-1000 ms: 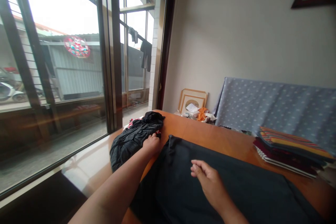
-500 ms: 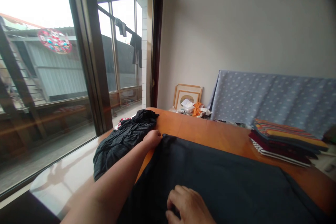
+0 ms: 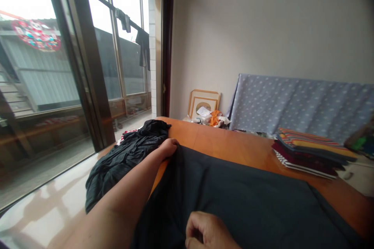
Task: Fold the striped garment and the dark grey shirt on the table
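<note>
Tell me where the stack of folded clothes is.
In the head view, the stack of folded clothes sits at the right on the wooden table, in front of the dotted blue fabric.

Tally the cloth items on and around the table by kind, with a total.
Dark cloth spread flat, held by left hand and right hand: 1
Crumpled black garment: 1
Stack of folded fabrics: 1
Dotted blue cloth: 1
Total: 4
</note>
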### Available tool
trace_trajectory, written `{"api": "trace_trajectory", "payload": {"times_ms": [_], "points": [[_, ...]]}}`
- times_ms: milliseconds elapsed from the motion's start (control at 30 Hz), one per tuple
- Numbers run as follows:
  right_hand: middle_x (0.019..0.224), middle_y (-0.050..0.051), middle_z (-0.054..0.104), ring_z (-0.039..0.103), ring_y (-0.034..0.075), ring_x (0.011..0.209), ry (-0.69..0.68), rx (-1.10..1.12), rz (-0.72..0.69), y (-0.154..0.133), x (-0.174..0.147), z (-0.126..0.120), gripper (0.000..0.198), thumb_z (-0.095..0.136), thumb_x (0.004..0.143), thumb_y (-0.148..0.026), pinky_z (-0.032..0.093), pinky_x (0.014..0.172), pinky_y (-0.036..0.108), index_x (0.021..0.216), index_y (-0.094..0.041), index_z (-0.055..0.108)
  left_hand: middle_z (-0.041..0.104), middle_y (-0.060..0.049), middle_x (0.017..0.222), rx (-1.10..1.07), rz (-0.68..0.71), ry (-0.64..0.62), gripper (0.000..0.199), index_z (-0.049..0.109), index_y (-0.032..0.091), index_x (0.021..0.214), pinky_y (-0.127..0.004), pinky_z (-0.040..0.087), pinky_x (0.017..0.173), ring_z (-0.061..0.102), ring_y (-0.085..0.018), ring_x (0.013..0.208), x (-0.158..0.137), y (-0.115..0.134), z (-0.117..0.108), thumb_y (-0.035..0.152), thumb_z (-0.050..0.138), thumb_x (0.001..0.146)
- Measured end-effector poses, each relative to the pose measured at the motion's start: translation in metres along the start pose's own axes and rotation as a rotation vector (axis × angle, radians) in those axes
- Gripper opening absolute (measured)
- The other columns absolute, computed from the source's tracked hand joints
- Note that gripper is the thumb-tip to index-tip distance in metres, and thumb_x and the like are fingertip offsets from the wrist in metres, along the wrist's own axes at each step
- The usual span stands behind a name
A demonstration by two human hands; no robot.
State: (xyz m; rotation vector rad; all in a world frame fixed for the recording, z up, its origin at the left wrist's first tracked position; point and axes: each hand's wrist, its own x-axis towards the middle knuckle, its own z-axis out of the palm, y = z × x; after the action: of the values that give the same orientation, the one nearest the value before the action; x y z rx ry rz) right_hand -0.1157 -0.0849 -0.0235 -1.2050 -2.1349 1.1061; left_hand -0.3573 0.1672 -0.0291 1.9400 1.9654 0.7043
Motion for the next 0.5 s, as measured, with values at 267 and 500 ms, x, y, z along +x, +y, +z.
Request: {"api": "trace_trajectory", "payload": {"times_ms": [267, 500], "points": [[0.083, -0.003, 0.07, 0.062, 0.014, 0.072, -0.121, -0.191, -0.011, 0.004, 0.002, -0.001, 0.034, 0.071, 0.071, -0.026, 0.043, 0.086, 0.03, 0.105, -0.031, 0.076, 0.074, -0.007, 0.099, -0.072, -0.123, 0.019, 0.028, 0.073, 0.021, 0.101, -0.026, 0.05, 0.073, 0.068, -0.022, 0.089, 0.01, -0.001, 0.0, 0.023, 0.067, 0.073], [0.096, 0.0, 0.071, 0.065, 0.02, 0.086, -0.189, -0.303, -0.065, 0.005, 0.002, -0.002, 0.036, 0.069, 0.081, -0.055, 0.044, 0.095, 0.037, 0.114, -0.042, 0.074, 0.071, -0.006, 0.079, -0.154, -0.177, -0.052, 0.024, 0.066, 0.014, 0.099, -0.023, 0.047, 0.056, 0.065, -0.017, 0.065, 0.008, 0.01, -0.005, 0.03, 0.058, 0.083]]}}
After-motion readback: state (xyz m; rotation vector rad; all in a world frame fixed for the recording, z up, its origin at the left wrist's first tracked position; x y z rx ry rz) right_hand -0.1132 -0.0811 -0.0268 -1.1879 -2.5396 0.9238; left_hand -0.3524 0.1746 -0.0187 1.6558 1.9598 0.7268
